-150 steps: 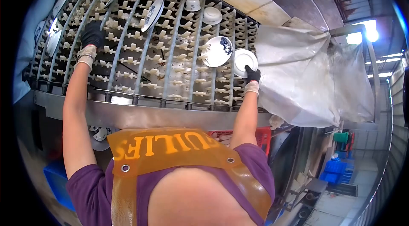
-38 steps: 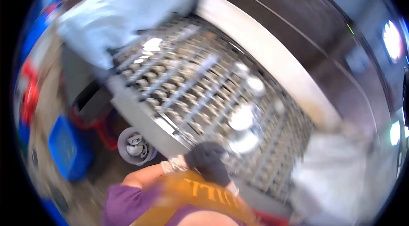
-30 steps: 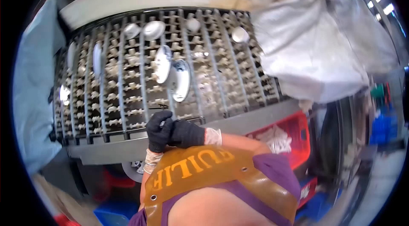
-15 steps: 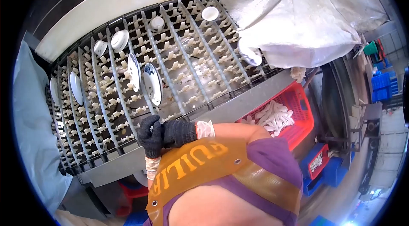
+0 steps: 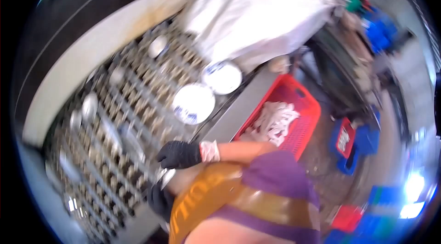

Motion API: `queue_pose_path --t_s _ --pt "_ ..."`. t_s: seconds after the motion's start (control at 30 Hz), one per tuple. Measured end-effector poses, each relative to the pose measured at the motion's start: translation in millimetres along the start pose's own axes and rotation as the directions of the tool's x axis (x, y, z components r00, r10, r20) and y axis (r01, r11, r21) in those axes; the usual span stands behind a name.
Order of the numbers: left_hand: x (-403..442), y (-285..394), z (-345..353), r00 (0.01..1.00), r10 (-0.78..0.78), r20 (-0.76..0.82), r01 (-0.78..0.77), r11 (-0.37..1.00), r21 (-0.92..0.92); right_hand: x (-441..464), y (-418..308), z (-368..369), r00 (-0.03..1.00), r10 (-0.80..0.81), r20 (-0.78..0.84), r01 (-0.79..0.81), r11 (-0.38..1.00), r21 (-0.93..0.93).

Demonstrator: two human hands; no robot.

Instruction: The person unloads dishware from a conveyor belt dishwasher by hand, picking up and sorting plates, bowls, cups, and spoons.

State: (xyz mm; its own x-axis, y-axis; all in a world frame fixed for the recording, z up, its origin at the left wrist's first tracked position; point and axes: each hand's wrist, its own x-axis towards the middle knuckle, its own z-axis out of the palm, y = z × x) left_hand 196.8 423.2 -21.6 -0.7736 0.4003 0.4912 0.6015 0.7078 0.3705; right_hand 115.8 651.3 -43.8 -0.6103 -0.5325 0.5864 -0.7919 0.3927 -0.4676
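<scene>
Here's the pegged rack (image 5: 151, 90), already carrying dishes, while over on the right the red basket (image 5: 303, 124) has its white pile (image 5: 275, 117) left inside! Two round plates (image 5: 194, 104) lie at the rack's near right. Right hand (image 5: 179, 155) curled, left hand (image 5: 161, 200) blurred, with a white strip (image 5: 167, 176) between; can't tell whether either grips it. A small bowl (image 5: 158, 46) sits far back.

Before me is a long pegged conveyor (image 5: 142, 99). On its right part lie 2 white plates (image 5: 193, 104) with blue pattern, and near its far edge, 1 small bowl (image 5: 158, 47). Farther left I see 2 other bowls (image 5: 90, 107) and some tilted dishes (image 5: 110, 133), quite blurred.
</scene>
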Motion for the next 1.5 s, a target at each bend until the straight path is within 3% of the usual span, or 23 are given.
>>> queue_pose_path --t_s 0.03,0.07,0.17,0.27,0.3,0.37,0.4,0.47,0.57,0.67,0.7,0.73,0.8,0.87,0.97,1.03,1.13,1.17,1.23,1.3,1.37,1.43,1.5 --pt "-9 -6 2 0.998 0.059 -0.026 -0.058 0.997 0.055 -7 13 -18 0.972 0.095 -0.215 -0.110 0.992 -0.059" --pt "-15 -11 6 0.993 0.100 -0.068 -0.091 0.989 0.119 -16 31 -34 0.956 0.203 -0.214 -0.254 0.934 -0.251" --pt "-30 -15 12 0.967 0.155 -0.202 -0.106 0.966 0.236 -59 88 -49 0.758 0.512 -0.404 -0.652 0.617 -0.441" --pt "-31 -11 13 0.950 0.169 -0.264 -0.091 0.955 0.282 -101 108 -78 0.701 0.579 -0.416 -0.711 0.610 -0.350" --pt "-31 -10 13 0.945 0.173 -0.279 -0.088 0.952 0.293 -81 86 -107 0.566 0.794 -0.224 -0.811 0.485 -0.328" --pt "-32 -7 15 0.935 0.175 -0.310 -0.076 0.948 0.308 -101 100 -96 0.653 0.605 -0.456 -0.752 0.443 -0.489" --pt "-33 -6 14 0.930 0.174 -0.325 -0.066 0.946 0.316 -95 92 -106 0.654 0.606 -0.452 -0.750 0.442 -0.493" --pt "-32 0 13 0.921 0.180 -0.346 -0.062 0.944 0.325 -75 74 -131 0.392 0.852 -0.346 -0.898 0.273 -0.345" --pt "-34 -7 14 0.905 0.229 -0.358 -0.103 0.935 0.339 -85 100 -132 0.426 0.851 -0.306 -0.899 0.360 -0.250" --pt "-93 -98 39 0.874 0.483 -0.047 -0.439 0.829 0.345 -102 135 -119 0.535 0.786 -0.310 -0.843 0.469 -0.265" --pt "-105 -94 28 0.947 0.076 0.311 -0.146 0.968 0.206 -103 146 -110 0.615 0.722 -0.318 -0.788 0.540 -0.297" --pt "-93 -65 39 0.956 0.291 -0.038 -0.252 0.880 0.402 -107 159 -100 0.637 0.693 -0.337 -0.769 0.539 -0.344" --pt "-81 -43 30 0.978 0.207 -0.036 -0.178 0.908 0.380 -102 177 -92 0.672 0.703 -0.234 -0.715 0.532 -0.453" --pt "-49 0 14 0.987 0.111 -0.119 -0.060 0.929 0.365 -88 164 -101 0.793 0.549 -0.263 -0.591 0.590 -0.550" --pt "-37 17 19 0.973 -0.007 -0.229 0.090 0.932 0.352 -45 134 -128 0.655 0.728 -0.204 -0.754 0.610 -0.243" --pt "-41 16 31 0.954 -0.034 -0.297 0.145 0.922 0.359 -23 114 -128 0.625 0.738 -0.254 -0.773 0.542 -0.330" --pt "-40 17 35 0.958 -0.042 -0.285 0.148 0.921 0.361 9 88 -122 0.635 0.750 -0.187 -0.762 0.568 -0.311" --pt "-41 19 36 0.956 -0.057 -0.289 0.165 0.917 0.363 7 92 -108 0.729 0.663 -0.171 -0.673 0.649 -0.356" --pt "-38 23 37 0.960 -0.070 -0.272 0.162 0.928 0.334 15 92 -87 0.791 0.591 -0.160 -0.602 0.703 -0.377" --pt "-32 26 38 0.949 -0.067 -0.309 0.172 0.929 0.327 24 104 -94 0.777 0.625 -0.077 -0.616 0.730 -0.295" --pt "-31 28 37 0.945 -0.079 -0.316 0.188 0.925 0.331 38 138 -106 0.799 0.571 -0.186 -0.598 0.786 -0.158" --pt "-32 30 35 0.942 -0.096 -0.321 0.207 0.920 0.332 60 184 -116 0.841 0.486 -0.239 -0.540 0.720 -0.437" --pt "-32 33 38 0.940 -0.114 -0.322 0.223 0.919 0.325 61 270 -119 0.963 0.163 -0.213 -0.262 0.739 -0.620"
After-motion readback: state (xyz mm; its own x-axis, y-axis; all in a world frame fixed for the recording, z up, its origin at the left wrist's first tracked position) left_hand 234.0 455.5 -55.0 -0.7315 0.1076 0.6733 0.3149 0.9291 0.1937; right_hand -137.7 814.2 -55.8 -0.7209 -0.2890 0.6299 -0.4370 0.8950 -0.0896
